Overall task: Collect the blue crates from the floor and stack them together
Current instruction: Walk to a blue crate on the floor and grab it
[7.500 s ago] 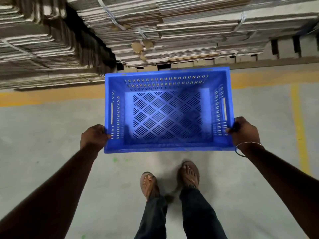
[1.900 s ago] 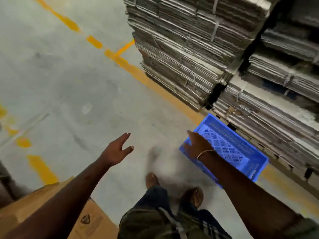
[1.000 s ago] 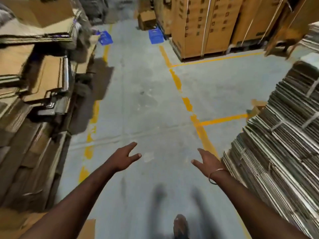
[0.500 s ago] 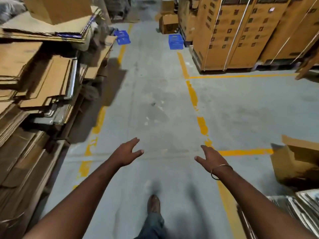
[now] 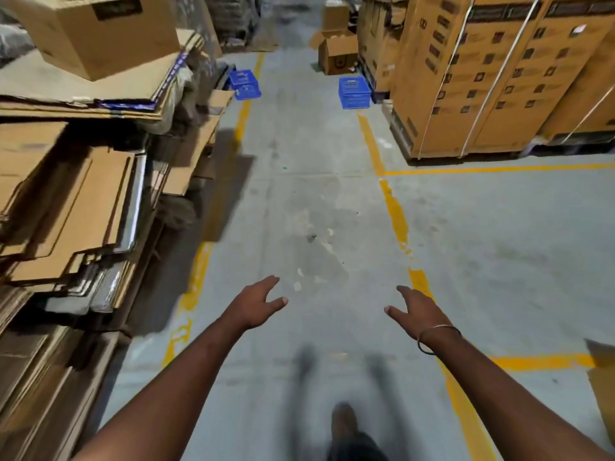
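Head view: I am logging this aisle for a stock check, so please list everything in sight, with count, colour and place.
blue crates: 2, blue, on the floor far down the aisle; left crate beside the cardboard piles, right crate beside the strapped cartons
flattened cardboard piles: several, brown, along the left side
closed box: 1, brown, on top of the left piles
strapped cartons: one tall block, brown, right of the aisle
open box: 1, brown, far end, behind the right crate
floor lines: yellow, worn, along both aisle edges
box edge: brown, lower right, cut off
left hand: empty, fingers spread
right hand: empty, fingers spread
bangle: 1, metal, on the right wrist
shoe: 1, dark, blurred, bottom centre
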`<state>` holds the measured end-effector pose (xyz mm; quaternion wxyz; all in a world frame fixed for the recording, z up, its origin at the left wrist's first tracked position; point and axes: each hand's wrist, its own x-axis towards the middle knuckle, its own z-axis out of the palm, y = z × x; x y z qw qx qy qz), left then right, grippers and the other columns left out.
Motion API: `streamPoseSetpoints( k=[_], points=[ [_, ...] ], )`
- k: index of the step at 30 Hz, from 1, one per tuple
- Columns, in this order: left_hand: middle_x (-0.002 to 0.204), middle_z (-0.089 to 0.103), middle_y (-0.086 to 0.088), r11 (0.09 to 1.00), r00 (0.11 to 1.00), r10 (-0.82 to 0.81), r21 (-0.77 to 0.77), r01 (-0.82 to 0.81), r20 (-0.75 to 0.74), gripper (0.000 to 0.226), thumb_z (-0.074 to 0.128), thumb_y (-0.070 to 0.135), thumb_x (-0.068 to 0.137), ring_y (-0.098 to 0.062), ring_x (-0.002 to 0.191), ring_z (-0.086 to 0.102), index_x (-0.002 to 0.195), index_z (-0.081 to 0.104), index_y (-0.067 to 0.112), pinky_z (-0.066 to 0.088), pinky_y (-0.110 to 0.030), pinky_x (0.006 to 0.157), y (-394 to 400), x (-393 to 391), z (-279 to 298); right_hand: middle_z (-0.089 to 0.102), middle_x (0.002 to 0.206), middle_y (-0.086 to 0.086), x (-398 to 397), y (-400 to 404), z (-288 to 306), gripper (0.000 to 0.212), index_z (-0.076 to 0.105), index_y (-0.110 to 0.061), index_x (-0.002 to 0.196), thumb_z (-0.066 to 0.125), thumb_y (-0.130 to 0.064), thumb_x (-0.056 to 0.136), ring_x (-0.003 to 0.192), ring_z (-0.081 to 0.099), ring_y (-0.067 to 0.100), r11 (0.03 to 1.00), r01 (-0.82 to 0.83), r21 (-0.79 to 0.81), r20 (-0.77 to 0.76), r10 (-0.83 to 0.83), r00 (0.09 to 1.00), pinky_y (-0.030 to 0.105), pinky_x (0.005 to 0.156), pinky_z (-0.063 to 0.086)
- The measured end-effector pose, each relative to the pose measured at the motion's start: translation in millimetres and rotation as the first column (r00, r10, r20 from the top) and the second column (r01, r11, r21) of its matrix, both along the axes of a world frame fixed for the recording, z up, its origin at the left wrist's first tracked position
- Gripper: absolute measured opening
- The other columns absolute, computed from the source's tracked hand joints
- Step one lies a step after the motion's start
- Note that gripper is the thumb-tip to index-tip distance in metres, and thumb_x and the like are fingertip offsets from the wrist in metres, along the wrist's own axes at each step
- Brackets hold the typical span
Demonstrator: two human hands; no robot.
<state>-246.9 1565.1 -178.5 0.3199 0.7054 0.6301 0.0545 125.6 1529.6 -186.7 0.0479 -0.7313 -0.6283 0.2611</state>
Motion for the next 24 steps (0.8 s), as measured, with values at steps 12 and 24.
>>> streamPoseSetpoints(
  k=[12,24],
  points=[
    [0.161,0.033,-0.001,0.998,0.998,0.052,-0.045,-0.053,-0.031,0.07,0.057,0.049,0.096,-0.018,0.148,0.031,0.154,0.035,0.018,0.023,-0.027,0.117,309,-6,-9,0.045,0.145,0.011,-9,335,-18,0.07,0.036,-0.014,0.146,0.058,-0.049,0.089,0.134,0.041,0.028,0.999,-0.01,-0.048,-0.056,0.007,0.998,0.036,0.107,0.035],
    [0.16,0.033,-0.001,0.994,0.997,0.077,-0.073,-0.078,-0.018,0.07,0.057,0.049,0.096,-0.019,0.147,0.032,0.154,0.034,0.017,0.023,-0.028,0.117,635,-38,-37,0.045,0.146,0.009,-38,661,-25,0.07,0.038,-0.014,0.145,0.058,-0.05,0.088,0.135,0.041,0.026,0.999,-0.014,-0.033,-0.041,0.013,0.999,0.035,0.109,0.035]
  ],
)
